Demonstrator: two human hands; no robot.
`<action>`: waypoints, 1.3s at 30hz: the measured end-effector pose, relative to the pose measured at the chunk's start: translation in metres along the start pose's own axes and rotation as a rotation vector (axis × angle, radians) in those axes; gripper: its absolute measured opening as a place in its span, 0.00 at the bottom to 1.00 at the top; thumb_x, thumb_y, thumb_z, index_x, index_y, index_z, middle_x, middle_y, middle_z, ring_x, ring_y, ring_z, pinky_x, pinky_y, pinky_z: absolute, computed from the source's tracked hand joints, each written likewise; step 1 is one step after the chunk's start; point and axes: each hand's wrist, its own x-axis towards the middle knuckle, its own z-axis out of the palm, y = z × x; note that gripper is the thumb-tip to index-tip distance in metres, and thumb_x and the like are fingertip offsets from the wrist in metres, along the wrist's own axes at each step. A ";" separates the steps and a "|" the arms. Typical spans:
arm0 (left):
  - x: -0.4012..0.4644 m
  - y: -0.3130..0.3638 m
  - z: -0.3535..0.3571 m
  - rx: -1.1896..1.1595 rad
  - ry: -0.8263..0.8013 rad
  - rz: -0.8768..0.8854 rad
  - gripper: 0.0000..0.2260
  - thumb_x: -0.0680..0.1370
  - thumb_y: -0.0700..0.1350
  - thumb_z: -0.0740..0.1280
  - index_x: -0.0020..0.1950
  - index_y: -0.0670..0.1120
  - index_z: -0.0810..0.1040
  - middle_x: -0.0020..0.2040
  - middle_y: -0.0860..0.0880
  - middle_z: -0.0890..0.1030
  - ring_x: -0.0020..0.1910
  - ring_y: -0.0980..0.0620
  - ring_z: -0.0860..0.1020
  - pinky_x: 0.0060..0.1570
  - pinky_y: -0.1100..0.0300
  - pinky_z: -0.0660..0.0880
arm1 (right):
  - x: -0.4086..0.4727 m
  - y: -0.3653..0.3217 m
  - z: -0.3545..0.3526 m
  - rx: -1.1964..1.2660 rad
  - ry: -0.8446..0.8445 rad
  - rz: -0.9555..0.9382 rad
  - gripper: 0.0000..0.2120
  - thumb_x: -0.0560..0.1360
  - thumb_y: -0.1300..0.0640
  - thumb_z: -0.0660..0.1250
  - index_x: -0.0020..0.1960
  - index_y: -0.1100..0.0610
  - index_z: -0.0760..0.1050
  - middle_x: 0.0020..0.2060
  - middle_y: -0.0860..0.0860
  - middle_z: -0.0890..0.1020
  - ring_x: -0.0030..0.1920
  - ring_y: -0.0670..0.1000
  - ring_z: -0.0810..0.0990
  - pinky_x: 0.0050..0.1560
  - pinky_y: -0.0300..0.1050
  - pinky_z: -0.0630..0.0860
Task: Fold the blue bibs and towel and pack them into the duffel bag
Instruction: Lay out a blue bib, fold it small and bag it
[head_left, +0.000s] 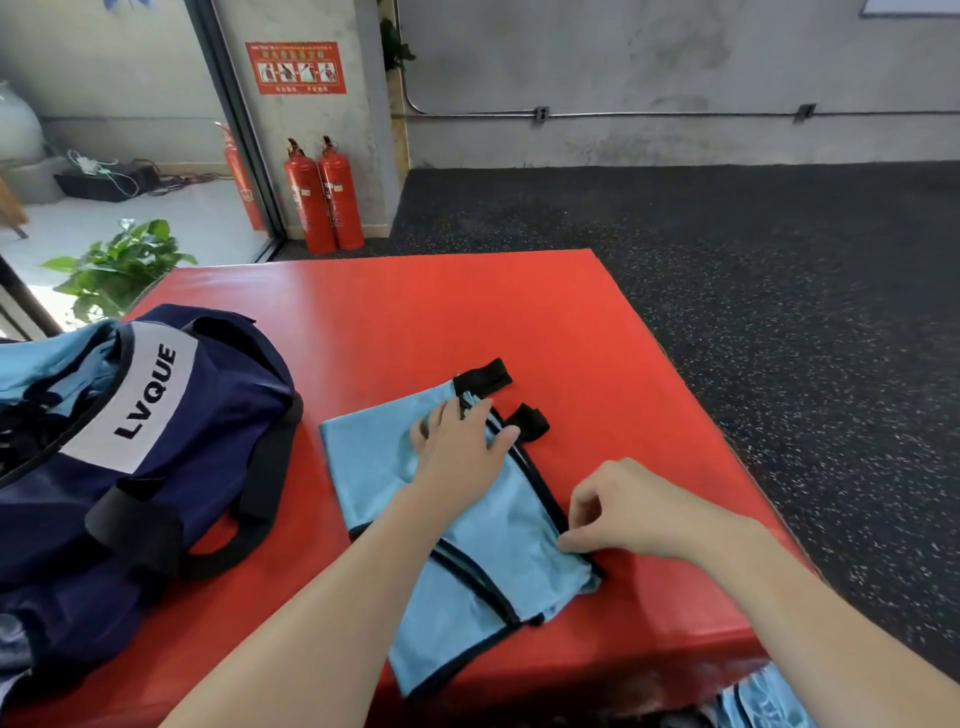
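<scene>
The blue bib lies flat on the red worktop, to the right of the duffel bag and apart from it. Its long axis runs from the near edge of the worktop away and slightly left, toward the far end, where two black straps stick out onto the red surface. Black trim lines its right edge and crosses it near the middle, where layers of fabric overlap. Its near end hangs a little over the worktop's front edge.

The left hand rests flat on the far half of the bib, fingers spread and straight, its grip released, pressing the cloth down. The right hand sits at the bib's right edge with fingers curled, its grip pinching the black trim near the middle of that side.

The duffel bag, navy with a white panel reading LVQUE, is cut off by the left edge of the view. It stands open, light blue fabric showing inside at its top left, though what that piece is cannot be told. Its black handle loops onto the worktop. More light blue cloth shows below the worktop's front edge at the bottom right, mostly hidden by the right forearm.
</scene>
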 end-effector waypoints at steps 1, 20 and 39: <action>0.001 0.006 0.002 0.010 -0.018 0.009 0.26 0.81 0.66 0.55 0.77 0.57 0.65 0.71 0.48 0.69 0.76 0.46 0.59 0.73 0.42 0.55 | -0.003 -0.001 0.001 -0.008 -0.002 -0.001 0.11 0.64 0.41 0.75 0.37 0.48 0.83 0.32 0.49 0.84 0.36 0.50 0.82 0.37 0.49 0.79; -0.071 -0.002 -0.041 0.017 -0.126 0.340 0.23 0.84 0.56 0.59 0.78 0.53 0.64 0.76 0.51 0.67 0.76 0.49 0.64 0.73 0.47 0.62 | -0.065 0.000 0.033 -0.102 0.252 -0.313 0.11 0.72 0.39 0.70 0.46 0.46 0.77 0.44 0.40 0.77 0.48 0.39 0.75 0.52 0.41 0.74; -0.204 -0.077 -0.058 -0.020 -0.152 0.385 0.20 0.76 0.52 0.73 0.66 0.51 0.79 0.65 0.57 0.75 0.64 0.58 0.70 0.67 0.69 0.62 | -0.098 -0.018 0.100 -0.089 0.349 -0.378 0.06 0.75 0.57 0.71 0.52 0.52 0.82 0.55 0.40 0.77 0.54 0.31 0.71 0.54 0.27 0.65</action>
